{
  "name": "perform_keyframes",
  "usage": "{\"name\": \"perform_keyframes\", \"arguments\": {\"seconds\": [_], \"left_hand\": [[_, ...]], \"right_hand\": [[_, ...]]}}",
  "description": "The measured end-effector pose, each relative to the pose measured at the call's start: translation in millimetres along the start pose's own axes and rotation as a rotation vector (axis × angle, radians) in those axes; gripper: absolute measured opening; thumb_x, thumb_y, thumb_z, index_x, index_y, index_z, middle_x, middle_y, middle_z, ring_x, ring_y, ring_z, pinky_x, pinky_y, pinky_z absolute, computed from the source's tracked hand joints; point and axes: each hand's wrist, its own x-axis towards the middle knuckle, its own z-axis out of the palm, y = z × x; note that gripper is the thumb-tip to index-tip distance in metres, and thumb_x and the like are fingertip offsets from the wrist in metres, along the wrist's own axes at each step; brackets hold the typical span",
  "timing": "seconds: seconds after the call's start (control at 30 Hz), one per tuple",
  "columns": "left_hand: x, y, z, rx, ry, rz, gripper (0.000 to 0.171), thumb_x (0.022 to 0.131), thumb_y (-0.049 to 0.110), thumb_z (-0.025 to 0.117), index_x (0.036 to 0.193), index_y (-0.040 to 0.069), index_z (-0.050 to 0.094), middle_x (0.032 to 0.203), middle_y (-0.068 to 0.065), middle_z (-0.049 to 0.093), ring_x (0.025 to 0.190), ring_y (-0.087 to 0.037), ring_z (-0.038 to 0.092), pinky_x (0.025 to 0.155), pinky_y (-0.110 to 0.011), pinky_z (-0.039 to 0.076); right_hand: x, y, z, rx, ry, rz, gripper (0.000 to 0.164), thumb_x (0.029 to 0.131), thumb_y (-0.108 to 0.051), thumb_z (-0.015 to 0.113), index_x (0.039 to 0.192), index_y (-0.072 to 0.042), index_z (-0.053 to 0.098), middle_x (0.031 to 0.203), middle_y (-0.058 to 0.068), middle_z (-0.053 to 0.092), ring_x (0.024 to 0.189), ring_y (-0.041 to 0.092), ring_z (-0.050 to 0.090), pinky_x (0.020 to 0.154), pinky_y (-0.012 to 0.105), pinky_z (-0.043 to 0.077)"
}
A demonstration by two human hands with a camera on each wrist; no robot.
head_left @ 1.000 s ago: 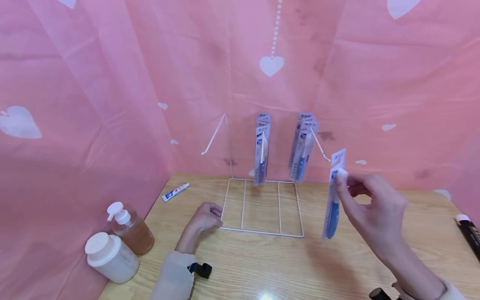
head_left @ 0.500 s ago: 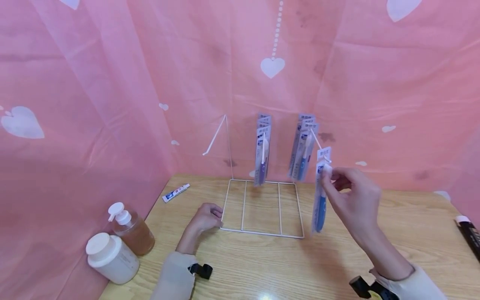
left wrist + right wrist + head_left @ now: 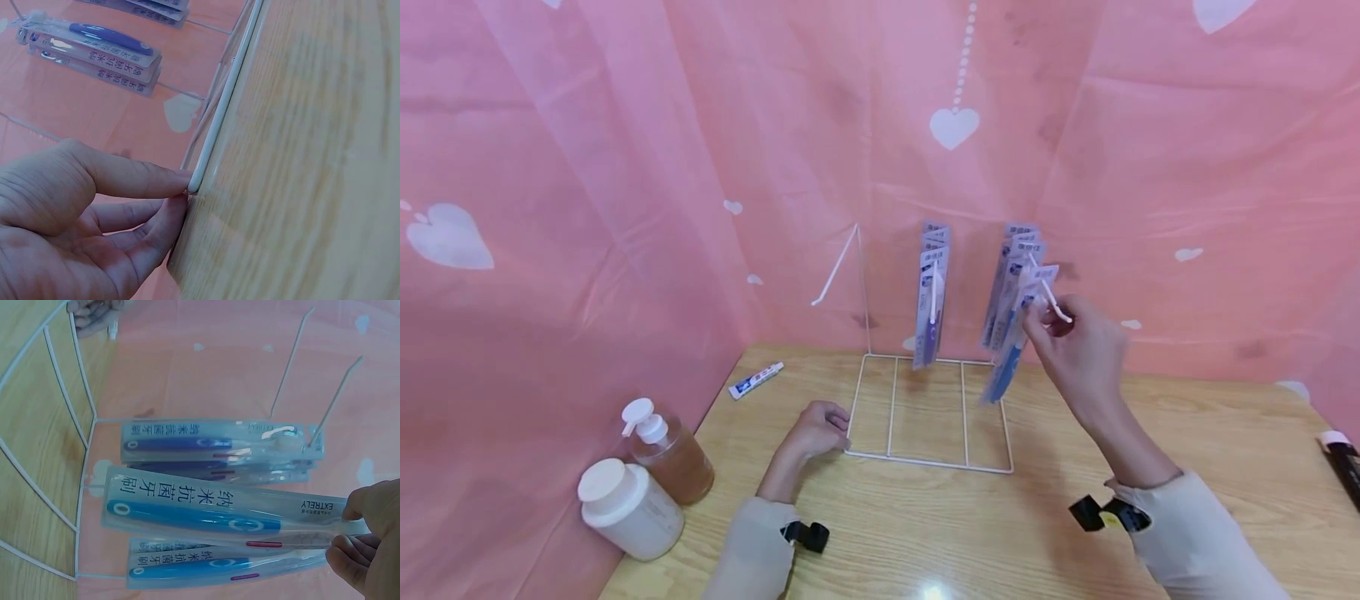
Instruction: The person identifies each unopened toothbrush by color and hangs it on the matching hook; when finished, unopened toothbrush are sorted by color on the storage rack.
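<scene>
My right hand (image 3: 1078, 354) pinches a packaged blue toothbrush (image 3: 194, 512) near its top, and the card sits on the right hook of a white wire display rack (image 3: 929, 462). Behind it on that hook hang more packaged blue toothbrushes (image 3: 194, 570). Packaged purple toothbrushes (image 3: 931, 312) hang from the middle hook; the left hook (image 3: 835, 265) is bare. At the rack's front left corner, my left hand (image 3: 816, 431) pinches the base wire between thumb and fingers, as the left wrist view (image 3: 125, 212) shows.
A small toothpaste tube (image 3: 756, 380) lies left of the rack. Nearer on the left stand an amber pump bottle (image 3: 673, 462) and a white jar (image 3: 632, 512). A black tube with a white cap (image 3: 1343, 467) lies at the far right. Pink cloth (image 3: 775, 108) hangs behind.
My right hand has moved left and away from me, bringing the blue toothbrush pack onto the right hook and back along it. My left hand stays at the rack's corner.
</scene>
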Motion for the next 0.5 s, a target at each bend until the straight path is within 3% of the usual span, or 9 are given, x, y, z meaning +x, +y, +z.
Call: {"name": "perform_keyframes", "arguments": {"seconds": [0.23,0.5], "left_hand": [[-1.3,-0.4,0.3,-0.016,0.004,-0.002,0.04,0.067,-0.012,0.078,0.104,-0.008,0.064,0.089,-0.012,0.061,0.079,-0.021,0.06,0.073,-0.031,0.052],[-1.2,-1.9,-1.6,-0.003,0.013,0.007,0.039,0.067,-0.012,0.077,0.103,-0.008,0.065,0.09,-0.012,0.061,0.079,-0.021,0.06,0.072,-0.031,0.052]], "right_hand": [[15,10,16,0.039,-0.013,0.004,0.015,0.084,-0.013,0.064,0.072,-0.004,0.063,0.062,0.007,0.062,0.056,0.018,0.051,0.055,0.026,0.033],[24,13,26,0.033,-0.046,0.028,0.017,0.084,-0.013,0.065,0.069,-0.004,0.063,0.062,0.009,0.064,0.054,0.023,0.053,0.055,0.039,0.037]]}}
